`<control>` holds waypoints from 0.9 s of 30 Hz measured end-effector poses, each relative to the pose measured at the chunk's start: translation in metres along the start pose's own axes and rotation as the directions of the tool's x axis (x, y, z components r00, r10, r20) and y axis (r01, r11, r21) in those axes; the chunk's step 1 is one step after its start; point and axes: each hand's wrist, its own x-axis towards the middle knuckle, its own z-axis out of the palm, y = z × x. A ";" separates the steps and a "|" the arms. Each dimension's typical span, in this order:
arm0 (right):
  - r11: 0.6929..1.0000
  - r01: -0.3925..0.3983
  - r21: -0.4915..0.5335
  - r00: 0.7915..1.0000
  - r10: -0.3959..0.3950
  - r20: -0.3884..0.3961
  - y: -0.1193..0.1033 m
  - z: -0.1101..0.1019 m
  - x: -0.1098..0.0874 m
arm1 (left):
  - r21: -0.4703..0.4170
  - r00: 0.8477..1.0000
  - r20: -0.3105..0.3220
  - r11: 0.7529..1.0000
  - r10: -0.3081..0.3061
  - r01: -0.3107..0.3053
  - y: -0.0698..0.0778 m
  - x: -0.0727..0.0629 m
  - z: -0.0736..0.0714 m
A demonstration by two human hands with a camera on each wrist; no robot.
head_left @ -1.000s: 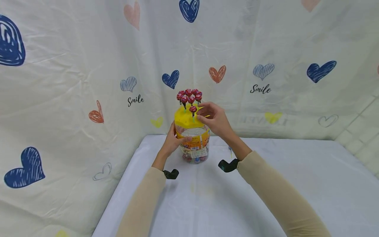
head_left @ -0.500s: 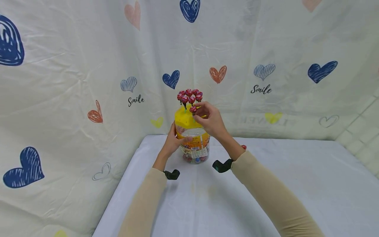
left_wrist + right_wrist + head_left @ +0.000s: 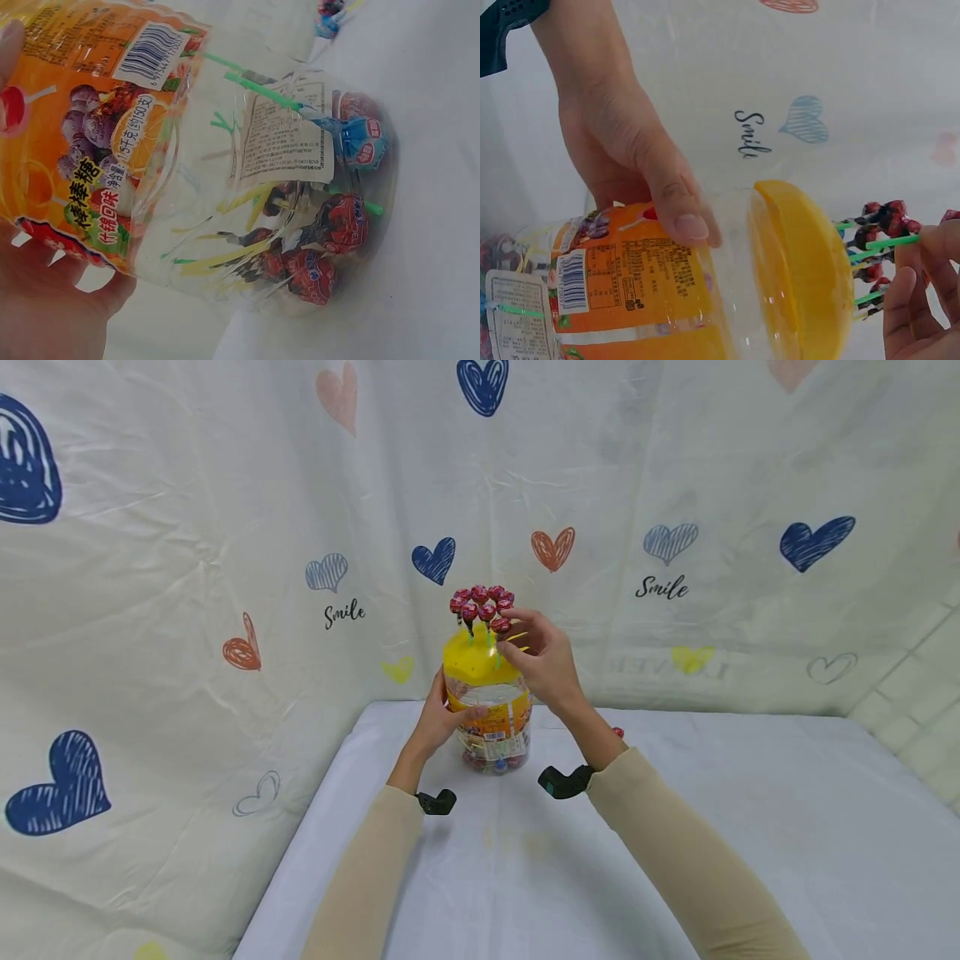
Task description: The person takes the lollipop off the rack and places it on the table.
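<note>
A clear plastic jar [image 3: 491,739] with an orange printed label stands upright on the white-covered table. Its domed yellow lid [image 3: 474,662] bears several red-wrapped lollipops [image 3: 478,594], sticks down. My left hand [image 3: 435,720] grips the jar's left side, thumb across the label. Over the lid's right side, my right hand [image 3: 547,660] pinches one lollipop [image 3: 500,625] by its upper stick. In the right wrist view its green stick [image 3: 892,242] shows a free end just off the lid. More wrapped lollipops [image 3: 345,223] lie at the jar's bottom.
Behind the right forearm a red lollipop [image 3: 618,732] lies on the table [image 3: 712,827], partly hidden. A white curtain [image 3: 735,460] printed with hearts hangs close behind the table.
My right thumb and fingers have closed on the front lollipop, and it has shifted right and slightly up. The lollipop behind the forearm has come into sight. The left hand keeps its hold.
</note>
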 end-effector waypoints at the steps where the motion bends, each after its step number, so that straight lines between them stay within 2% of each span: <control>1: 1.000 0.006 0.007 1.000 -0.006 0.000 0.000 -0.002 -0.001 | -0.003 1.000 0.002 1.000 0.004 -0.004 0.000 0.000 0.000; 11: 1.000 -0.006 0.018 1.000 0.006 -0.009 0.008 -0.031 -0.025 | -0.040 0.999 0.006 0.998 0.039 -0.038 -0.001 -0.002 -0.002; 21: 0.993 -0.105 0.049 0.993 0.107 -0.047 0.029 -0.073 -0.058 | -0.027 1.000 -0.001 0.999 0.026 -0.026 -0.003 -0.001 0.000; 27: 0.987 -0.136 0.083 0.988 0.142 -0.063 0.042 -0.096 -0.074 | -0.029 1.000 0.004 0.999 0.030 -0.030 -0.003 -0.001 0.001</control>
